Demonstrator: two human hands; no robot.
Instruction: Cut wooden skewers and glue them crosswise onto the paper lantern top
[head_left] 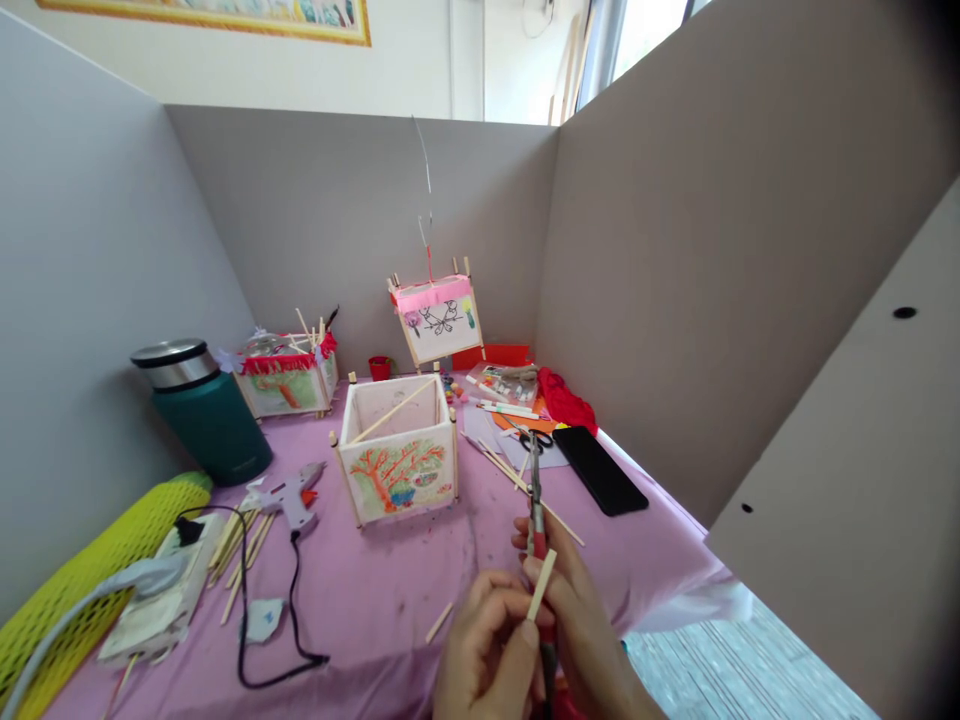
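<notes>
My left hand [487, 650] pinches a short wooden stick [541, 585] between thumb and fingers, low in the view. My right hand [581, 630] is wrapped round the red handles of a pair of pliers [535, 500], whose metal jaws point up and away. The two hands touch each other above the near edge of the pink tablecloth [390, 590]. Ahead of them stands an open paper lantern box [397, 450] with a red tree painted on its front.
A glue gun [289, 495] with a black cord lies left of the box, beside loose wooden sticks [240, 550]. A green flask [202, 410], two other lanterns [289, 375] [439, 320], a black phone [600, 470], scissors and paper scraps lie further back. Grey partition walls enclose the table.
</notes>
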